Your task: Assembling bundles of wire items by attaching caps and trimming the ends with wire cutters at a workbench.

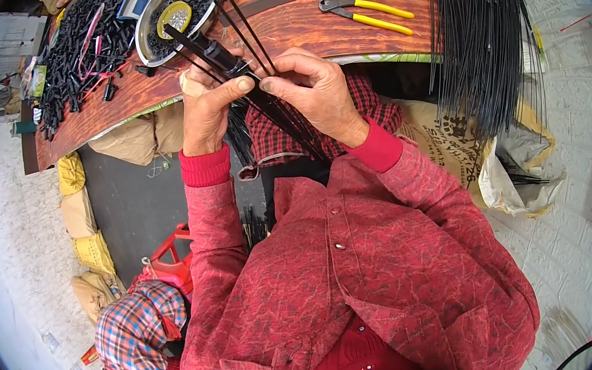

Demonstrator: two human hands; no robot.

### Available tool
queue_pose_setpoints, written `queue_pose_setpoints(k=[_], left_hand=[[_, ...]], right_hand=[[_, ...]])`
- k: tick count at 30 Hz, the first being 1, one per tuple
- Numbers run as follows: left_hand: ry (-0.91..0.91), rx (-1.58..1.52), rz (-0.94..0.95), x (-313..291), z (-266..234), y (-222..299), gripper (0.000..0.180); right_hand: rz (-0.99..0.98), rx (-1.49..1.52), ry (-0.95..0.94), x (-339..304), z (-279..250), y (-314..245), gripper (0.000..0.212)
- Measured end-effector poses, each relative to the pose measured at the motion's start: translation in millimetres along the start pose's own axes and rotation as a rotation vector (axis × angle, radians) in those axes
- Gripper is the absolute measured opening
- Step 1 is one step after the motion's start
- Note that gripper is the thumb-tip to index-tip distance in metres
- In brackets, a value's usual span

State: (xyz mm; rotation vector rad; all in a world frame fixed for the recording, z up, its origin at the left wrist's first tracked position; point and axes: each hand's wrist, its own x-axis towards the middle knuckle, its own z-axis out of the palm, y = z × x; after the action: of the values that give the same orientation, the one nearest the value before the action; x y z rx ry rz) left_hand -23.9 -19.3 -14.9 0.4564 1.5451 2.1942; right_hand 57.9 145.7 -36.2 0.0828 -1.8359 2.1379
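My left hand (pixel 207 111) is closed around a black umbrella frame (pixel 225 62), its thumb pressed along the black collar. A tan patch of tape wraps one finger of that hand. Thin black ribs fan out from the collar, some upward over the table and others down across my lap. My right hand (pixel 318 92) pinches at a thin rib beside the collar, thumb against fingers; the exact tip it grips is partly hidden. Just beyond the frame sits a metal bowl (pixel 144 44) of small black parts, with a yellow dish (pixel 166 32) of tiny silvery pieces inside.
Pliers with yellow handles (pixel 373 17) lie on the wooden table (pixel 276 21). A thick bundle of black rods (pixel 481 36) hangs over its right edge. Black plastic pieces (pixel 77 56) heap up at left. A person in a plaid head covering (pixel 140 326) is behind at lower left.
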Motion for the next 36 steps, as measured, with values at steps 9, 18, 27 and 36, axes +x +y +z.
queue_pose_setpoints(k=[9,18,27,36], left_hand=[[0.014,-0.020,-0.017,2.1,-2.4,-3.4,0.042],[-0.013,-0.047,0.014,3.5,-1.1,-6.4,0.043],[-0.041,0.017,0.003,4.5,-8.6,-2.5,0.043],[-0.061,0.134,0.000,2.9,-6.5,6.5,0.039]], right_hand=[[-0.049,-0.007,-0.008,-1.1,-2.1,3.8,0.019],[0.016,0.104,-0.033,-2.7,-1.2,7.2,0.021],[-0.096,-0.031,-0.024,-3.7,-1.1,5.8,0.024],[-0.114,-0.011,-0.081,-0.1,-2.9,9.2,0.026]])
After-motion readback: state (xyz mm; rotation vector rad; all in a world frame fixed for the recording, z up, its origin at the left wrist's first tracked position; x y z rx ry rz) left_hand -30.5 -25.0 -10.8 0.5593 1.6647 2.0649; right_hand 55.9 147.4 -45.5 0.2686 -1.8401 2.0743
